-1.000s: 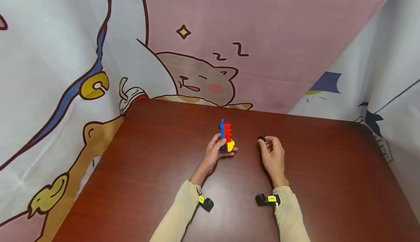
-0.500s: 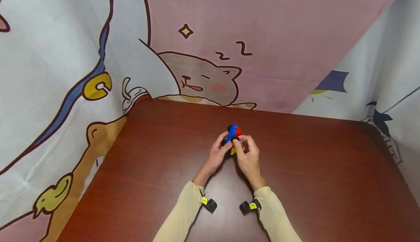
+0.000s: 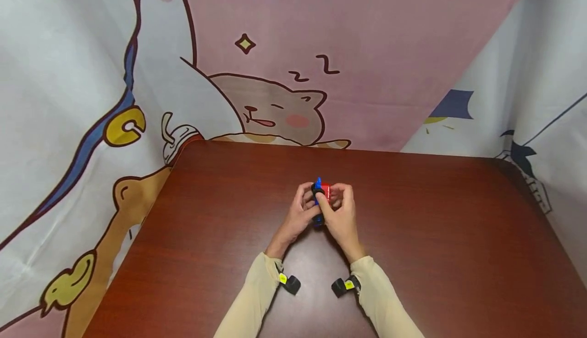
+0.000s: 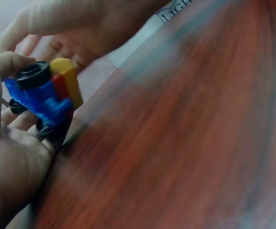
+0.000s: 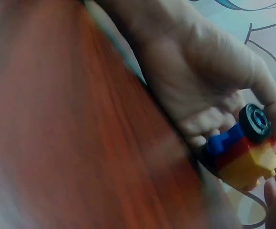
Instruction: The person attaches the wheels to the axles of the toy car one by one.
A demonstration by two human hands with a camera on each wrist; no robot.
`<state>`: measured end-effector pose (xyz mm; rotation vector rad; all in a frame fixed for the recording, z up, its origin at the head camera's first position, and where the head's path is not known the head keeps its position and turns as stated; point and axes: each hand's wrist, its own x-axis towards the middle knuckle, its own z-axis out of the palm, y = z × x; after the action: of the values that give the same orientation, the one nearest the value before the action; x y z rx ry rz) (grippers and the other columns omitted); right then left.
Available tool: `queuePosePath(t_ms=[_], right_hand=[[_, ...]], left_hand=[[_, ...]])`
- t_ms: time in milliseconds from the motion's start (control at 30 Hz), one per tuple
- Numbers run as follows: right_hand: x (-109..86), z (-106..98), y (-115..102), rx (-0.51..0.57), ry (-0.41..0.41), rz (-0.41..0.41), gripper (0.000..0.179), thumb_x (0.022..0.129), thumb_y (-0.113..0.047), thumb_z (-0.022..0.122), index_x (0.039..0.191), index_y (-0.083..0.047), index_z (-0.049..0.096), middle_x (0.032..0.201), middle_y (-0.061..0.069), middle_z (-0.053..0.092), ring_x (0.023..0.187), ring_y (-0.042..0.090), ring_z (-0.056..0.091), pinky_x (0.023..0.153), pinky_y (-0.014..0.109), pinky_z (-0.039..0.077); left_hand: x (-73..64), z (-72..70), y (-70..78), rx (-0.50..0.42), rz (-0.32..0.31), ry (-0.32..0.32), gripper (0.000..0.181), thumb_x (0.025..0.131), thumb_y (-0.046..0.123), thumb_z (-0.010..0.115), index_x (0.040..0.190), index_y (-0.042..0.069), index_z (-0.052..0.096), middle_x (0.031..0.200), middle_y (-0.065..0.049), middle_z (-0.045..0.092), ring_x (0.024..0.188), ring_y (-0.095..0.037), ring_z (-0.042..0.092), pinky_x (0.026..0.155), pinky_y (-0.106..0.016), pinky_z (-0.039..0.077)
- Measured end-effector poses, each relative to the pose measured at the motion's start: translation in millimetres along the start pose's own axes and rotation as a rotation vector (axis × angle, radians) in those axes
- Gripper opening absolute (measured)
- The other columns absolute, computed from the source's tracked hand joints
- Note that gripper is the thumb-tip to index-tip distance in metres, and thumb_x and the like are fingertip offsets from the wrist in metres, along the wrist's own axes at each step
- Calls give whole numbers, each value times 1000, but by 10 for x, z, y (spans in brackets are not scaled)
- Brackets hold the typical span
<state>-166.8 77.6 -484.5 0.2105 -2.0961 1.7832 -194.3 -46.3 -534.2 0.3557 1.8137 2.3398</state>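
Observation:
A small toy car (image 3: 325, 188) is held above the table between both hands. It has a blue base, red blocks and a yellow block on one end, with black wheels on the base. My left hand (image 3: 294, 219) grips the car from the left, thumb along the blue base (image 4: 42, 102). My right hand (image 3: 340, 222) has its thumb on a black wheel (image 3: 317, 189) at the base, while its fingers bend round the red side. In the left wrist view, another look at a black wheel (image 4: 34, 75) shows it against the base; whether it is seated cannot be told.
The dark reddish-brown table (image 3: 220, 215) spreads under the arms. Behind it and along both sides hangs a printed cloth (image 3: 390, 62) with cartoon animals. Each wrist carries a small black camera, such as the left one (image 3: 291, 284).
My right hand has come left with the black wheel it pinched and met the car in my left hand. The car has turned, its blue underside now more towards the head camera.

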Motion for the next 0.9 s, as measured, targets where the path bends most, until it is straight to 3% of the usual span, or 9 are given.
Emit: queuePosePath(t_ms=[100,167,300,433,667,800,900], right_hand=[[-29,16,42,21,1,63,45,94,-7,67,128,13,46,119,29,55,91,27,55,80,26,48],[-34,18,85,37,-10,93,43,96,-7,63,131,12,47,123,27,54,91,21,55,80,21,48],[-23,7,156,54,-17,96,33,96,-5,61,124,11,55,113,21,56,78,12,51,68,18,44],[-25,-3,207,100,-58,90,30,95,-2,62,119,13,55,105,13,58,70,8,50,62,17,43],[-4,29,446,276,-92,173,26,95,2,59,117,13,51,103,-4,57,78,3,56,66,14,47],[-1,36,521,314,-84,172,27,96,-2,60,117,11,52,103,-4,58,83,5,57,68,14,48],[-10,27,544,347,-73,168,30,99,-5,55,124,11,50,108,1,57,86,8,56,72,17,48]], left_hand=[[-17,-7,11,-12,-22,-12,49,91,-2,54,136,-3,34,135,-28,54,101,-7,64,84,-23,52],[-19,-6,21,-10,-37,-2,43,94,5,52,134,-4,37,131,-25,57,98,-6,64,84,-22,51],[0,3,32,19,-78,43,34,103,20,47,129,-2,43,118,-13,64,91,-6,64,80,-21,51],[1,16,50,63,-109,89,30,105,20,46,126,-1,46,105,-4,65,81,-6,62,71,-20,51],[-106,130,322,202,-82,99,28,105,18,43,121,-5,47,89,-9,64,69,-9,60,62,-22,51],[-71,116,197,173,-79,111,28,106,18,42,123,-4,47,93,-10,65,69,-9,60,62,-22,51],[-22,89,52,86,-78,192,32,106,19,40,124,-6,48,98,-5,62,76,-8,59,68,-21,50]])
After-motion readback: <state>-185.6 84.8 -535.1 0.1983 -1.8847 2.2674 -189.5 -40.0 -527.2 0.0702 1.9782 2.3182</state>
